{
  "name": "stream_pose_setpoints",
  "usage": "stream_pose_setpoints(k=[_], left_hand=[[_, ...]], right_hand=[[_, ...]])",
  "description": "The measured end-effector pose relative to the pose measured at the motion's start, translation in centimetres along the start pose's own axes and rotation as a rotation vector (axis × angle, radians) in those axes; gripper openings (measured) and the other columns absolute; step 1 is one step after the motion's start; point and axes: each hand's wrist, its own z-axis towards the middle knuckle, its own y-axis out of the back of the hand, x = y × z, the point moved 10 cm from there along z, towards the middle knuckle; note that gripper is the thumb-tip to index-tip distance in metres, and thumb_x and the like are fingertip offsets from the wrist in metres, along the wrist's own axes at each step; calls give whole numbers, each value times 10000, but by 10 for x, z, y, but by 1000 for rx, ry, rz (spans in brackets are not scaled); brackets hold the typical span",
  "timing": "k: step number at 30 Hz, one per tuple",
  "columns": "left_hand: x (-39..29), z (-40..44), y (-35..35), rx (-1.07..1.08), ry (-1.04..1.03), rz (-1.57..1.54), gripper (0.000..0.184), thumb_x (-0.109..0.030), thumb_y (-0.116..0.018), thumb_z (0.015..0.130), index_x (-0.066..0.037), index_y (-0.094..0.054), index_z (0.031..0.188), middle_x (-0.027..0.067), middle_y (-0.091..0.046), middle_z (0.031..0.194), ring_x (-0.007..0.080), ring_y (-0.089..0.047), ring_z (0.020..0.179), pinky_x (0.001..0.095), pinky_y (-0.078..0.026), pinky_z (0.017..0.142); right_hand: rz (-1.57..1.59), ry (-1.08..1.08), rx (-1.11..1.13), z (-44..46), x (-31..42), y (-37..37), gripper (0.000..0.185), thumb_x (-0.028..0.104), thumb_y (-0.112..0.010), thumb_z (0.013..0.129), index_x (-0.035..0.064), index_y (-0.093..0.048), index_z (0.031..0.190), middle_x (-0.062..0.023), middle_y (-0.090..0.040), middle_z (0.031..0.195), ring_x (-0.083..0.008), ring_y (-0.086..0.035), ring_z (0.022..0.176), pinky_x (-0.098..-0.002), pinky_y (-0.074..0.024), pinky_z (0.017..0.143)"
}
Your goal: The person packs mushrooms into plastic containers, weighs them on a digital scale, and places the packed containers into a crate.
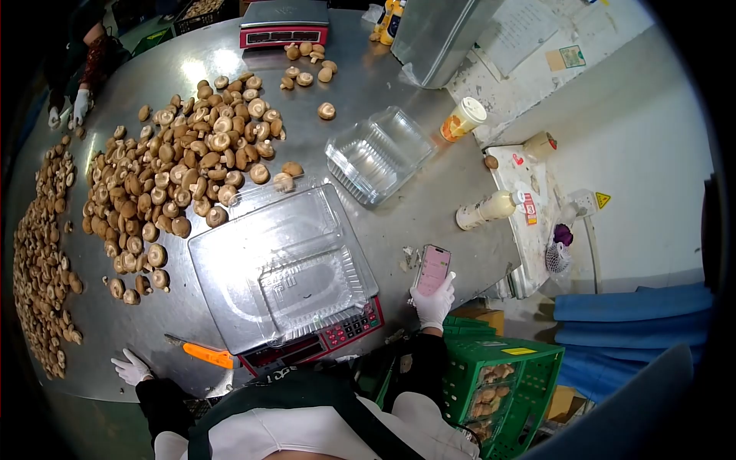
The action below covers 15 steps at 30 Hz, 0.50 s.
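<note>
My right hand (435, 303), in a white glove, grips a smartphone (435, 264) with a lit pinkish screen, near the table's right edge. Fingers apart, my gloved left hand (133, 368) lies at the metal table's front edge and holds nothing. To its right is an orange-handled knife (208, 355). Between my hands stands a red weighing scale (353, 328), its platform bearing a clear plastic clamshell container (307, 287). Beyond and left of the scale spreads a heap of shiitake mushrooms (184, 161).
A second mushroom heap (42, 268) lies along the left edge, near another person's gloved hand (80, 106). Clear clamshells (379, 153), a paper cup (463, 119) and a bottle (487, 209) stand on the right. Another scale (284, 31) sits behind. A green crate (537, 383) is beside me.
</note>
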Motion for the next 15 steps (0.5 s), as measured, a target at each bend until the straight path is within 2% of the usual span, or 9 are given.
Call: stream_pose_setpoints(k=[3, 15], left_hand=[[-1, -1, -1, 62, 23, 23, 739, -623, -339, 860, -67, -346, 1346, 186, -500, 1172, 348, -499, 1027, 436, -406, 858], [-1, -1, -2, 60, 39, 26, 736, -629, -322, 860, -92, -329, 1363, 185, -474, 1226, 346, -475, 1073, 438, -380, 900]], right_hand=[[-1, 18, -8, 1, 0, -1, 1082, 367, -749, 540, -50, -188, 1365, -252, -429, 1181, -407, -443, 1025, -448, -382, 892], [13, 10, -2, 0, 1, 0, 1094, 361, -754, 538, -58, -175, 1365, -263, -430, 1183, -408, -441, 1031, -450, -372, 901]])
